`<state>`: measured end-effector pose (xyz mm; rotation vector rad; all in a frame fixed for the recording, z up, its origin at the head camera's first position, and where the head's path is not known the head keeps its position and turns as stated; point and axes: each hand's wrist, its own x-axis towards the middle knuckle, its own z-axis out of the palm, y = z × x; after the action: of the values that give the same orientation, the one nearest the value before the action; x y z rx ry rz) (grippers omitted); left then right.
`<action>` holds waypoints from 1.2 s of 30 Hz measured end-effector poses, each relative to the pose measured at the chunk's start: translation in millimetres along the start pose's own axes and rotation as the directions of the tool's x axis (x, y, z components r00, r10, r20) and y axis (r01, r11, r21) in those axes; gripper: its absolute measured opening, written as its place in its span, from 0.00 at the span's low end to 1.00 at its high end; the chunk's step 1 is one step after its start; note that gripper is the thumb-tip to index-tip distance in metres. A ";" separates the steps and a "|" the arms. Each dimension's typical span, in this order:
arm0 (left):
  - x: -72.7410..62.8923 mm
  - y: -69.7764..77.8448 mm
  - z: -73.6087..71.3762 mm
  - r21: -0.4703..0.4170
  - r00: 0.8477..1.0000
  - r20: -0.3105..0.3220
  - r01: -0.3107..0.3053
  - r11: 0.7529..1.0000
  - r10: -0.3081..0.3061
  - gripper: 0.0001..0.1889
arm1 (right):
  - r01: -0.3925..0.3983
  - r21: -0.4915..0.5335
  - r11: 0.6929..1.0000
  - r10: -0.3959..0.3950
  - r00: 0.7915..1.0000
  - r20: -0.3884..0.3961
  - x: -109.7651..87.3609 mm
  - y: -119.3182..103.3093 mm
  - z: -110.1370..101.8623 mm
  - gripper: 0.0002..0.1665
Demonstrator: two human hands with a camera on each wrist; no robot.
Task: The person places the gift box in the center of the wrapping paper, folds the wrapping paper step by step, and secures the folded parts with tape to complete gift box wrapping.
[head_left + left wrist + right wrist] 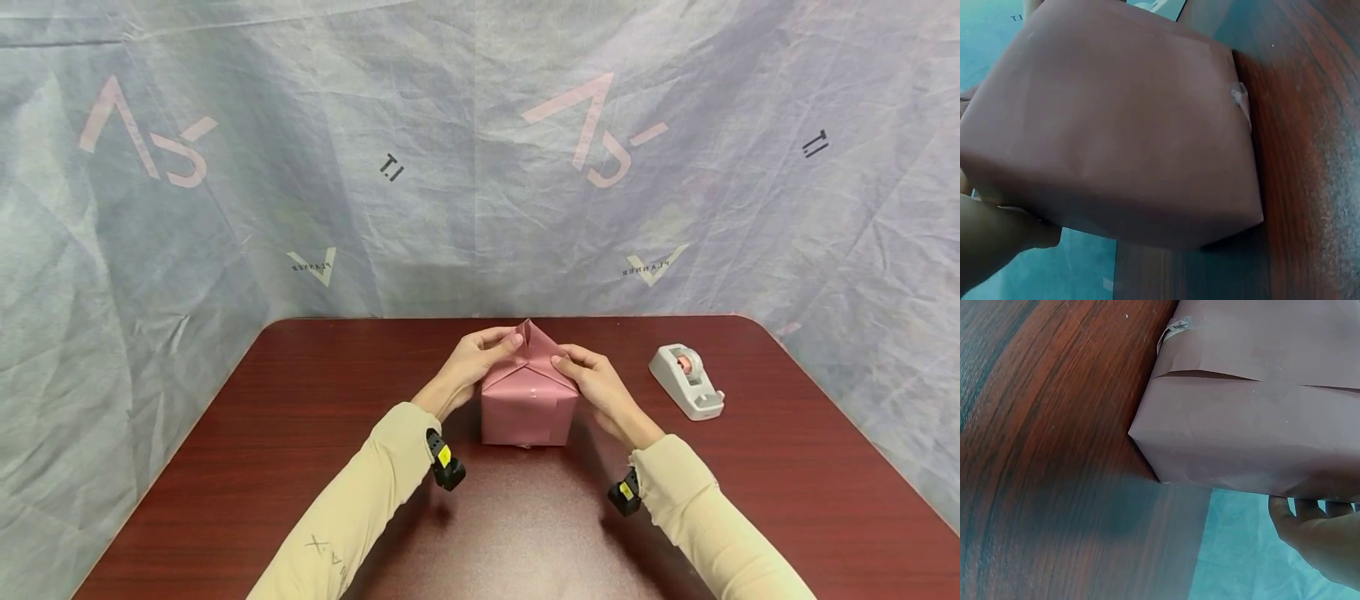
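A box wrapped in pink paper (527, 419) stands on the table in the head view. Its wrapping paper rises above the top in a folded, pointed flap (542, 348). The left hand (474, 357) pinches the left side of this flap, thumb in front and fingers behind. On the right side, the right hand (600, 385) holds the paper, its thumb pressing the slanted fold. Both wrist views show the paper-covered box (1110, 119) close up. A seam with a slit-like gap crosses the box side (1229, 434) in the right wrist view. Crumpled clear tape (1175, 328) sticks out near the bottom edge.
A white tape dispenser (686, 383) with a roll in it stands right of the box. The dark red wooden table (300, 417) reaches back to a grey printed cloth (427, 100) hanging behind and at the sides. Black wrist cameras (447, 467) sit at both cuffs.
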<state>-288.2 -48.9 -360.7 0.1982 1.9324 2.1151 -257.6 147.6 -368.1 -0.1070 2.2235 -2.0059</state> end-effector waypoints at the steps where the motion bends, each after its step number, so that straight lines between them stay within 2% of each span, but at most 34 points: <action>1: 0.2 -0.2 0.6 0.013 1.000 -0.019 -0.006 1.000 0.006 0.20 | 0.000 -0.002 1.000 0.000 1.000 -0.001 -0.1 -0.2 0.1 0.22; 4: 1.3 -1.5 4.0 0.060 0.995 -0.086 -0.048 0.997 0.054 0.19 | 0.003 -0.007 1.000 -0.003 1.000 -0.001 -0.2 -0.3 0.2 0.23; 9: 2.7 -3.9 9.7 0.113 0.977 -0.177 -0.101 0.988 0.120 0.18 | 0.008 -0.010 1.000 -0.008 1.000 -0.004 0.0 0.2 -0.1 0.22; 14: 2.2 -4.0 11.5 0.132 0.968 -0.195 -0.134 0.982 0.159 0.16 | 0.013 -0.015 1.000 -0.013 1.000 0.003 -0.6 -0.6 -0.7 0.23; 17: 1.6 -3.9 11.6 0.143 0.964 -0.184 -0.166 0.976 0.191 0.15 | 0.010 -0.016 1.000 -0.010 1.000 0.005 -0.8 -0.8 -0.8 0.23; 20: 0.9 -5.1 8.2 0.143 0.970 -0.144 -0.177 0.974 0.197 0.16 | 0.005 -0.023 1.000 -0.005 1.000 0.004 -0.6 -0.7 -0.9 0.23; 25: -2.9 -7.0 -7.1 0.176 0.987 -0.009 -0.158 0.972 0.162 0.20 | -0.007 -0.042 0.999 0.007 1.000 0.005 -0.6 -1.5 -1.3 0.22; 28: -5.7 -8.3 -17.3 0.202 0.990 0.035 -0.138 0.970 0.134 0.21 | -0.011 -0.052 0.999 0.012 1.000 0.012 -1.1 -2.7 -2.0 0.21; 32: -7.4 -10.9 -24.4 0.168 0.995 0.045 -0.098 0.981 0.092 0.19 | -0.008 -0.059 0.998 0.009 1.000 0.022 -1.5 -4.0 -2.8 0.22; 36: -9.1 -11.7 -22.0 0.132 0.998 0.017 -0.063 0.989 0.062 0.17 | -0.016 -0.049 0.999 0.016 1.000 0.012 -1.4 -3.3 -2.6 0.22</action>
<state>-284.4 -71.7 -373.8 0.3015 2.0868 2.0191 -256.8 150.0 -364.4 -0.1058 2.2597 -1.9378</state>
